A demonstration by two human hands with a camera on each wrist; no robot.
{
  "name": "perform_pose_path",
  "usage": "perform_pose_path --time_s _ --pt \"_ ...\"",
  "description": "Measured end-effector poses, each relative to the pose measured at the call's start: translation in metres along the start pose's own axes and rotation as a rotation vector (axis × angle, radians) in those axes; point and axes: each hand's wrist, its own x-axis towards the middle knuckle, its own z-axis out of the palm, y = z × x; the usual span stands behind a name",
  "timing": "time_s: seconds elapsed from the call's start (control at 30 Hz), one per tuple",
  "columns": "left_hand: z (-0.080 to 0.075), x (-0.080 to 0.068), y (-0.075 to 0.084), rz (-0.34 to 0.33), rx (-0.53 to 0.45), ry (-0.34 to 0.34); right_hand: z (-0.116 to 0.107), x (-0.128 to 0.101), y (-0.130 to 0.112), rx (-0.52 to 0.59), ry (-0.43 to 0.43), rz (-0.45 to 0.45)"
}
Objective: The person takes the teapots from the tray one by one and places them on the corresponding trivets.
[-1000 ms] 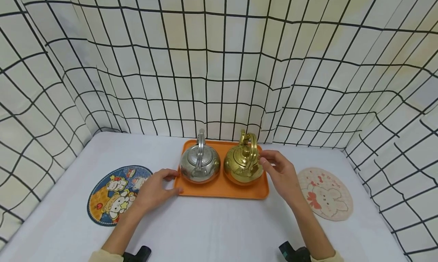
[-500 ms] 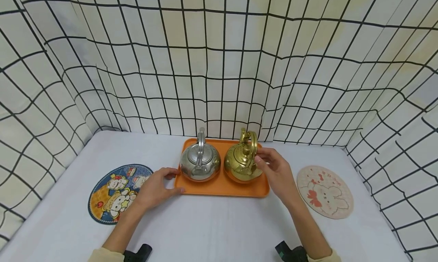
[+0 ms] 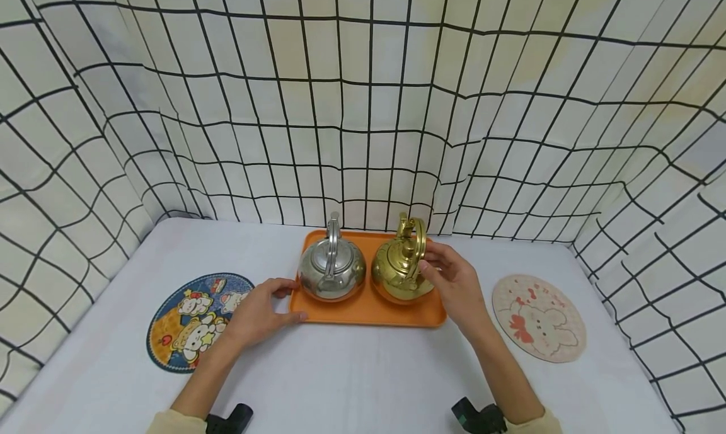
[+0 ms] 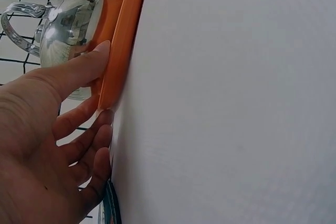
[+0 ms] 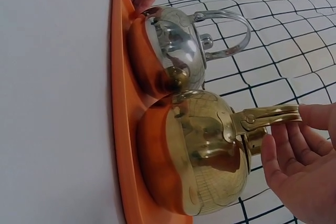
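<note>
An orange tray (image 3: 368, 316) lies on the white table, with two metal kettles standing upright on it. On its left stands the silver kettle (image 3: 331, 270); the gold kettle (image 3: 399, 273) is on the right. At the tray's left end, my left hand (image 3: 261, 314) pinches the rim: its thumb (image 4: 92, 66) lies over the edge, the other fingers against the outside. My right hand (image 3: 459, 289) holds the gold kettle's arched handle (image 5: 273, 114), with thumb on one side and fingers curled on the other. The gold kettle's base still sits in the tray.
A round blue-and-yellow cartoon mat (image 3: 195, 324) lies left of the tray, partly behind the left forearm. A round pale rabbit mat (image 3: 539, 320) lies at the right. A black wire grid (image 3: 363, 131) over pale cloth encloses the back and sides.
My right hand has shifted a little to the left, closer round the gold kettle's handle. The left hand, the tray and both kettles have stayed in place.
</note>
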Motion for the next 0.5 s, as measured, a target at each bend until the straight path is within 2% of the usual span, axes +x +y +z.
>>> perform_pose_path --time_s 0.5 --pt "0.0011 0.0013 -0.0019 -0.018 -0.026 -0.015 0.0027 0.0031 0.0002 0.07 0.012 0.065"
